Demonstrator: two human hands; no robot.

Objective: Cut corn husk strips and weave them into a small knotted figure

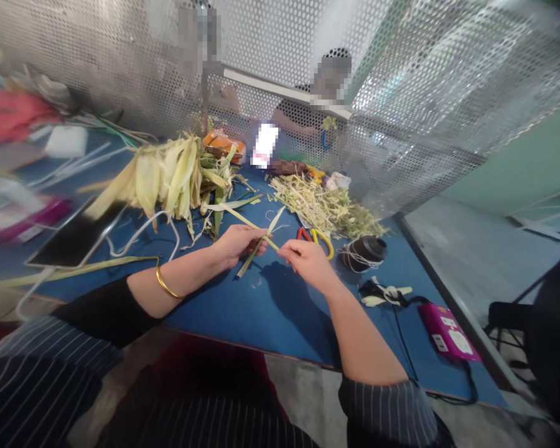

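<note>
My left hand (245, 244) pinches crossed pale green husk strips (249, 225) above the blue table (242, 311). One strip runs from the upper left down to my right hand (303, 258), whose fingers are closed on its end. A second strip crosses it at my left fingertips, with its tail (249, 262) hanging below. Behind my left hand lies a large bunch of pale corn husks (168, 180). Beyond my right hand are a heap of shredded husk (324, 205) and scissors (324, 239) with red and yellow handles, partly hidden.
A black spool of cord (364, 252) stands right of my right hand, near a magenta box (449, 331). A dark tablet (77, 236) and white cable lie left. A perforated screen (280, 50) borders the back; a person is behind it.
</note>
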